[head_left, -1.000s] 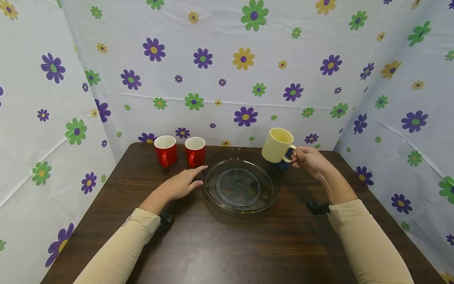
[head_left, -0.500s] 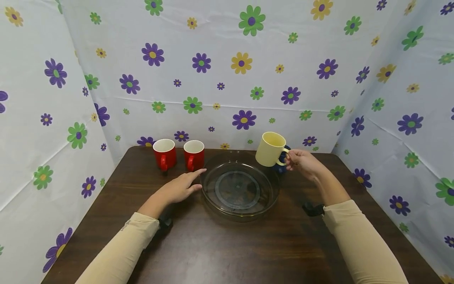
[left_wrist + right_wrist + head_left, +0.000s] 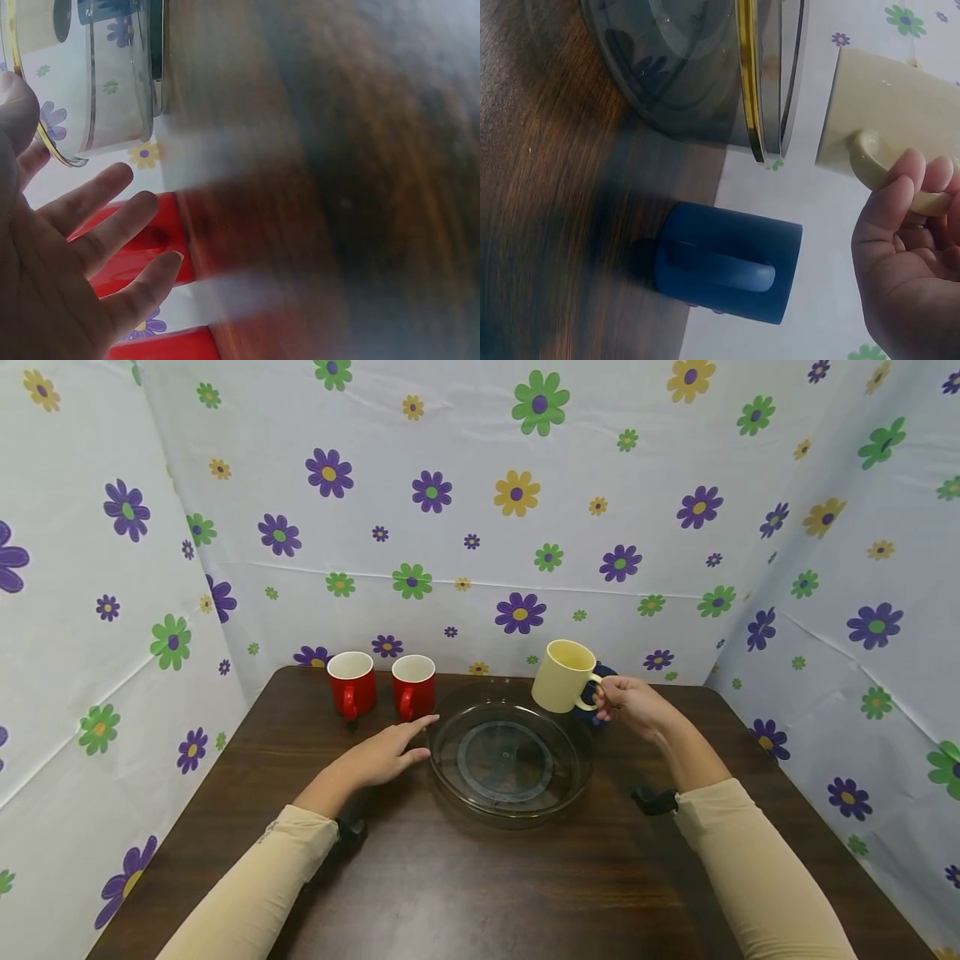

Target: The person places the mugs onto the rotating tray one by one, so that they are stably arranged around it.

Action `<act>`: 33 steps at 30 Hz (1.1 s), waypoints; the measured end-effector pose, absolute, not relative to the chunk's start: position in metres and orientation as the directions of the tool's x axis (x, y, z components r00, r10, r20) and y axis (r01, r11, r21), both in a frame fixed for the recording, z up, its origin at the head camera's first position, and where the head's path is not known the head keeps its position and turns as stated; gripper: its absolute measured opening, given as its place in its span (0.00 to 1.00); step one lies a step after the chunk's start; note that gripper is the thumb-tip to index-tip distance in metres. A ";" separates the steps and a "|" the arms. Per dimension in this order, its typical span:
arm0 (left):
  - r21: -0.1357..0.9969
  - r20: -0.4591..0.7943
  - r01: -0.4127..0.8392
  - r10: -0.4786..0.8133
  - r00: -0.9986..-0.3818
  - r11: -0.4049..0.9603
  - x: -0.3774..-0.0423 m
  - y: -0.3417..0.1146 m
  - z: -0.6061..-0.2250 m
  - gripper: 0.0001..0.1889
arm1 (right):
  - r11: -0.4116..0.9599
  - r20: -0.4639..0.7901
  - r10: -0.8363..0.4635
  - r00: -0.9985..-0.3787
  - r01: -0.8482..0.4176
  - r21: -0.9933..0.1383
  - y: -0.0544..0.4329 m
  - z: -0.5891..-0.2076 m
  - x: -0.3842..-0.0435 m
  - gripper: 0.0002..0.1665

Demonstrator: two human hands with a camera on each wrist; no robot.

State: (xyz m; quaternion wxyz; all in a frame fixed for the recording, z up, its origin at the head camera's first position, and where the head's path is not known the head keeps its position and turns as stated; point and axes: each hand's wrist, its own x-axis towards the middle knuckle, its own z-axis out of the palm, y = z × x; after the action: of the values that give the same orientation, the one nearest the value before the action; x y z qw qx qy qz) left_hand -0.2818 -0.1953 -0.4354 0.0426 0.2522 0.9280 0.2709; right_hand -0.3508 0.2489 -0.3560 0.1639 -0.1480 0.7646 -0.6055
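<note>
Held up by its handle, a pale yellow mug (image 3: 557,683) hangs in my right hand (image 3: 637,706) above the far right rim of a round, smoky glass bowl (image 3: 510,814). Fingers and thumb pinch that handle, and the mug tilts slightly. Behind it a blue mug (image 3: 727,262) stands upright on the table, partly hidden in the head view. My left hand (image 3: 375,756) is spread at the bowl's left side, thumb and index fingertip right at the rim. Nothing shows inside the bowl.
Two red mugs with white insides, a left one (image 3: 352,685) and a right one (image 3: 414,685), stand behind my left hand, handles toward me. The dark wooden table (image 3: 480,893) backs onto a flowered cloth (image 3: 465,468), which also hangs at both sides.
The yellow mug has moved left with my right hand, from in front of the blue mug to over the bowl's far right rim. My left hand stays at the bowl.
</note>
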 end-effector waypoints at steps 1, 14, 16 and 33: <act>0.530 0.056 0.442 0.490 -0.870 0.724 -0.282 -0.196 -0.436 0.37 | 0.220 -0.072 -0.430 -0.900 -0.027 -0.975 0.247 -0.357 -0.352 0.19; 0.568 0.012 0.417 0.499 -0.867 0.710 -0.282 -0.197 -0.435 0.38 | 0.244 -0.115 -0.468 -0.876 -0.003 -0.970 0.232 -0.369 -0.361 0.19; 0.570 0.012 0.418 0.501 -0.865 0.708 -0.282 -0.197 -0.436 0.38 | 0.250 -0.132 -0.478 -0.869 0.010 -0.968 0.230 -0.370 -0.362 0.18; 0.563 0.023 0.431 0.508 -0.861 0.705 -0.282 -0.198 -0.435 0.37 | 0.400 -0.258 -0.494 -0.830 0.046 -0.915 0.208 -0.376 -0.374 0.20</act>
State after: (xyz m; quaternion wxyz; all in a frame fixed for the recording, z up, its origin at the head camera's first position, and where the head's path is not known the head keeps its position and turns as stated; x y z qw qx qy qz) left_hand -0.2823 -0.1982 -0.4353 0.0670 0.2549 0.9209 0.2871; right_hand -0.3740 0.2080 -0.3756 0.2551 -0.1404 0.7969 -0.5293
